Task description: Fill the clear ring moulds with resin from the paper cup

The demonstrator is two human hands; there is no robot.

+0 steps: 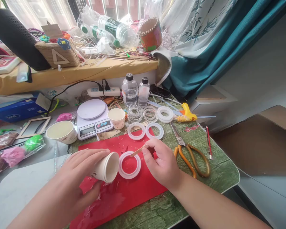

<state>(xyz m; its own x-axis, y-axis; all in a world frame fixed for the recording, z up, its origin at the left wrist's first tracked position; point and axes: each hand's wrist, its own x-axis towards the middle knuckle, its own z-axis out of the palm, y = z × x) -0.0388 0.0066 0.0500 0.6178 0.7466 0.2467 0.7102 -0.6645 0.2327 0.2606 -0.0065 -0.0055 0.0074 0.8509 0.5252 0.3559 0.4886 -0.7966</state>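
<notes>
My left hand (85, 168) is wrapped around a white paper cup (111, 167), tilted so its mouth faces right. Just right of the cup lies a white ring-shaped mold (130, 164) on a red sheet (119, 197). Between thumb and fingers, my right hand (162, 162) pinches a thin wooden stick (139, 150), whose tip is over the mold's upper right rim. I cannot tell whether the tip touches it. Two more ring molds, one on the left (136, 131) and one on the right (154, 130), lie behind it.
A kitchen scale (94, 117), paper cups (116, 118) and two clear bottles (130, 90) stand behind the sheet. Large scissors (189, 149), a yellow glue gun (187, 114) and a red pencil (209, 143) lie to the right. A cluttered ledge (124, 68) runs along the back.
</notes>
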